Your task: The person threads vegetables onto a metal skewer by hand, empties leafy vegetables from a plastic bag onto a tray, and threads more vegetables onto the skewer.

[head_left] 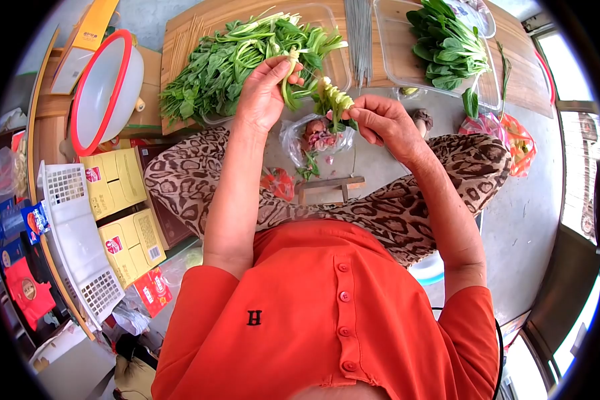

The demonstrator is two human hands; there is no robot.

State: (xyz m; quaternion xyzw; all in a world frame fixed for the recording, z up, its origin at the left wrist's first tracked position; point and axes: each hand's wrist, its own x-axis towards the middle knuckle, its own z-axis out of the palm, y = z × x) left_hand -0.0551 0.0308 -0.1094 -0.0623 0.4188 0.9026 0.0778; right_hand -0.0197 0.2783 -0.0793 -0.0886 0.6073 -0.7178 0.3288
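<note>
My left hand (265, 90) is closed, pinching a strand of leafy greens (289, 97) whose pale, knotted top sticks up above the fingers. My right hand (385, 127) is closed with thumb and forefinger at the end of a spiral of pale green stems (339, 98); leaves hang from its left end. Whether a skewer runs inside the spiral I cannot tell. Just beyond my left hand, a heap of leafy greens (227, 67) fills a clear plastic tray (327, 17). Under the hands, a plastic bag (290, 143) holds reddish-purple scraps.
Thin metal skewers (359, 40) and bamboo skewers (188, 40) lie on the wooden table (523, 67). A second clear tray (390, 50) holds broad-leaf greens (450, 50). At left are a red-rimmed basin (80, 113), a white basket (80, 233) and yellow boxes (117, 181). A low wooden stool (330, 187) stands below.
</note>
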